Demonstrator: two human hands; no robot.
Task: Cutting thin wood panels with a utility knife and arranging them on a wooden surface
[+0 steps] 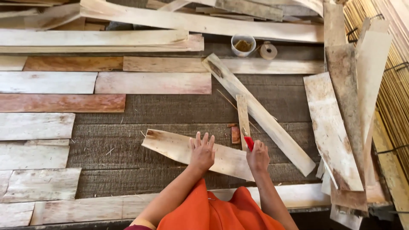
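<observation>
Orange cloth point(213, 211), left hand point(202, 152) flat on pale plank point(170, 147), right hand point(257, 155) around red-handled tool point(249, 142).

A dark, rough-grained wooden floor point(170, 108) carries many pale wood pieces. Flat boards point(47, 83) lie in rows along the left side, some reddish. A long plank point(260, 113) lies slanted across the middle, with a narrow strip point(243, 119) touching it. Nearer, a wide curved-edged board point(170, 147) lies flat. Farther back stand a small white cup point(243, 45) and, just beside it, a tape roll point(268, 50).
</observation>
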